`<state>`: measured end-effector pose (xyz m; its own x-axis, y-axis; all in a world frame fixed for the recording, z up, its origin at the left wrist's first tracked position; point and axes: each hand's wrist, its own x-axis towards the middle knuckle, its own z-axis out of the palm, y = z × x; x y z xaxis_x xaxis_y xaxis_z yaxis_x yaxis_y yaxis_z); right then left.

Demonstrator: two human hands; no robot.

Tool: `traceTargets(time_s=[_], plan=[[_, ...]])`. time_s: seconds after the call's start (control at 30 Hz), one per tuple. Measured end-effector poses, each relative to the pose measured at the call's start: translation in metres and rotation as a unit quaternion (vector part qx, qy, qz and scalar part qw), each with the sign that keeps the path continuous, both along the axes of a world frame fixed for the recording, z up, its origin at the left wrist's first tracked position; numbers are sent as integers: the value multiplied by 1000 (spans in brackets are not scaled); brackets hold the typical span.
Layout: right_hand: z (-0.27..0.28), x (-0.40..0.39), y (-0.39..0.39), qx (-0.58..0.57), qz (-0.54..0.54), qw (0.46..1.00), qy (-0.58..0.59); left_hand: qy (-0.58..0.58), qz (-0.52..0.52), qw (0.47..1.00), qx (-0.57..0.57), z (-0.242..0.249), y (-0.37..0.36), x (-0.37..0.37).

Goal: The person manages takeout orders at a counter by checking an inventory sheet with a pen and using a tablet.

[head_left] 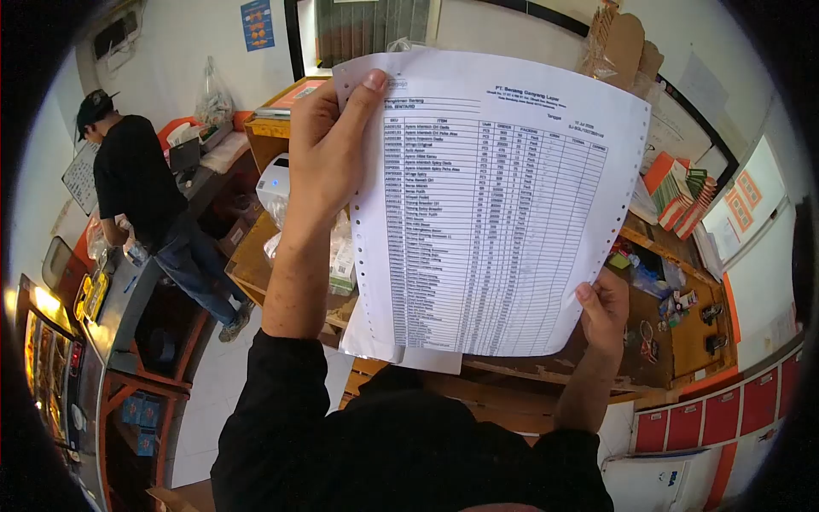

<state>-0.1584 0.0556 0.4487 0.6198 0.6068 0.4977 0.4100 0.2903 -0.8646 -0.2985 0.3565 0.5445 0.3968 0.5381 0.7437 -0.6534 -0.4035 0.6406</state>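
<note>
A large sheet of printed list paper point(503, 213) with punched holes along both sides is held up in front of me. Its table has columns of codes, items and quantities, most lines too small to read. My left hand point(333, 145) pinches its upper left edge, thumb on the printed side. Lower down, my right hand point(604, 311) grips the right edge, with the thumb in front and fingers behind. The paper curves slightly and hides part of the wooden desk point(546, 367) behind it. Another white sheet edge shows beneath its bottom.
At the left, a person in a black shirt point(141, 175) stands by a long counter point(205, 183), holding a clear bottle. A lit display case point(47, 328) stands lower left. Red-and-white booklets point(682, 200) and small items lie on the desk's right. Red drawers point(717, 414) line the right side.
</note>
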Motion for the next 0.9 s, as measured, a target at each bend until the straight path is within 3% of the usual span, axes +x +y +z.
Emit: traceTargets(time_s=[0.13,0.53,0.8,0.9], plan=[[-4,1,-4,-26,-33,999,-23,-8,20,1000,20,-1,4,-4],[2,-11,11,-13,-16,999,-41,10,-30,999,-26,-10,11,-20],[5,-20,21,-26,-2,999,-40,26,-2,999,-29,-25,17,-28],[-8,-17,18,-76,-19,996,-50,31,7,999,-43,-37,13,-38]])
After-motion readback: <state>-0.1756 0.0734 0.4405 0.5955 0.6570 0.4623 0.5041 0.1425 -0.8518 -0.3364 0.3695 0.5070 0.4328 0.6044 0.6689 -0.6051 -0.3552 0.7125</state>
